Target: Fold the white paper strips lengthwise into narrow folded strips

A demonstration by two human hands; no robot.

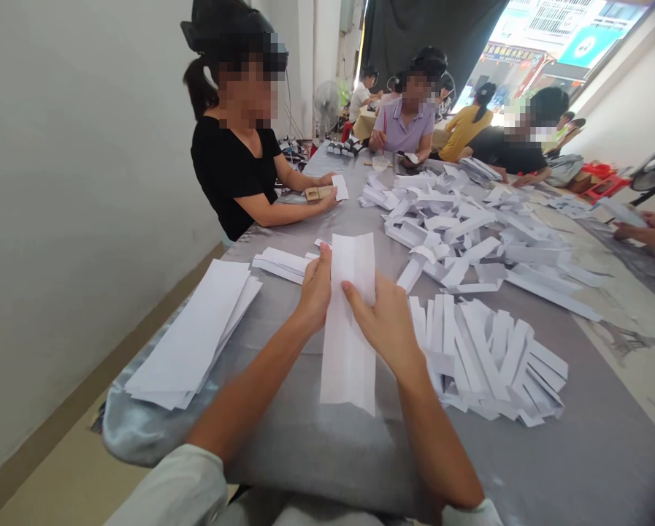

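A long white paper strip [349, 358] with lengthwise creases is held up over the table, between my two hands. My left hand [315, 292] grips its left edge, thumb pointing up along the side. On the other edge my right hand [385, 314] has its thumb pressed on the paper's face and its fingers behind, out of sight. To the left lies a stack of flat white paper sheets [196, 329]. Right of my right hand is a pile of narrow folded paper strips [485, 358]. A few folded strips [280, 263] lie just beyond my left hand.
A grey cloth [283, 409] covers the table. A large heap of folded white papers [447, 219] fills its middle. At the left, a person in black [239, 175] holds a white piece and a brown block. Other people sit farther back, and another person's hand [648, 230] shows at the right.
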